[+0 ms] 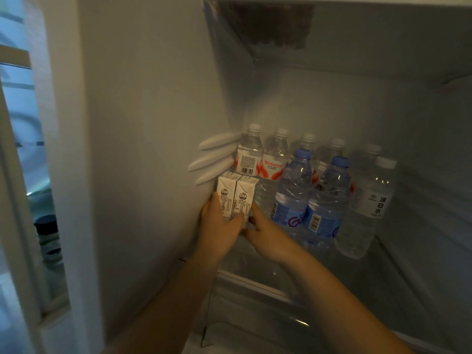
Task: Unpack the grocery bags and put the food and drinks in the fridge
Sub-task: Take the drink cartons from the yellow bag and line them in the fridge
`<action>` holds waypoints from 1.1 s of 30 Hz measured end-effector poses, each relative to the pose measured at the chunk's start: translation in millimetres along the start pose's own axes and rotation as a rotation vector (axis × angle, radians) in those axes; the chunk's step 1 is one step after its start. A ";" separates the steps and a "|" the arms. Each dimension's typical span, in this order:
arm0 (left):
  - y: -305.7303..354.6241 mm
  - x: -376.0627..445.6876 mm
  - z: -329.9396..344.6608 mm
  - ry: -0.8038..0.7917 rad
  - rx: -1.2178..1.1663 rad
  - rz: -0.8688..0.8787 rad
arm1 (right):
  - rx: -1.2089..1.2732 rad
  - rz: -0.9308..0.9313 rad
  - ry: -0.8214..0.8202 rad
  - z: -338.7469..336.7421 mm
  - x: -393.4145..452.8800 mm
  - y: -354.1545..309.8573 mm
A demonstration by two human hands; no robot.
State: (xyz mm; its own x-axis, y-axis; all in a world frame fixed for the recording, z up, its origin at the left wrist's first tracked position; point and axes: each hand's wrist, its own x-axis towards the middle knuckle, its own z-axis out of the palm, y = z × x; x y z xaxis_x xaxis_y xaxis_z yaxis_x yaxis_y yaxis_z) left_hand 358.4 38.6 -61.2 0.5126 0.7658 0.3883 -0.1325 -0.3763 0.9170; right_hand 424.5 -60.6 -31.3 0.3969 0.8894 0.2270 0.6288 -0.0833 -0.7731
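Note:
Two small white drink cartons (236,194) stand side by side at the left end of the fridge's glass shelf (258,251), against the left inner wall. My left hand (219,231) grips them low down from the left, thumb across the front of the cartons. My right hand (265,233) holds the right carton's lower edge from the right. Right of the cartons stand several water bottles: red-labelled ones (273,159) at the back, two blue-capped ones (293,192) in front, a clear one with a white label (370,200) at the right.
The open fridge door (28,175) is at the left, with dark jars in its racks. Ridged shelf supports (217,157) stick out of the left wall just above the cartons. A clear drawer (255,315) lies under the shelf.

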 end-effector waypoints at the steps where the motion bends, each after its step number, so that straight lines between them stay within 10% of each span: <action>1: -1.3 0.0 0.8 0.001 0.016 0.013 | -0.007 -0.003 -0.003 0.2 -0.5 0.0; 23: 26.1 -137.5 -49.7 -0.192 0.460 0.418 | -0.562 0.123 0.421 9.0 -132.2 -33.7; 33: 10.4 -265.5 -113.2 -0.636 0.466 0.362 | -0.642 0.422 0.598 113.9 -287.5 -59.5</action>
State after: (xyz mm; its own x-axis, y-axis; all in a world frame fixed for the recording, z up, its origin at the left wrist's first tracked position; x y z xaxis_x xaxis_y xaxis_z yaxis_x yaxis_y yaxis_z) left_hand 124.9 -109.6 -144.4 0.9016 0.1731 0.3965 -0.0892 -0.8225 0.5618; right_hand 196.8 -260.2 -118.0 0.8359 0.3700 0.4055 0.5316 -0.7298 -0.4299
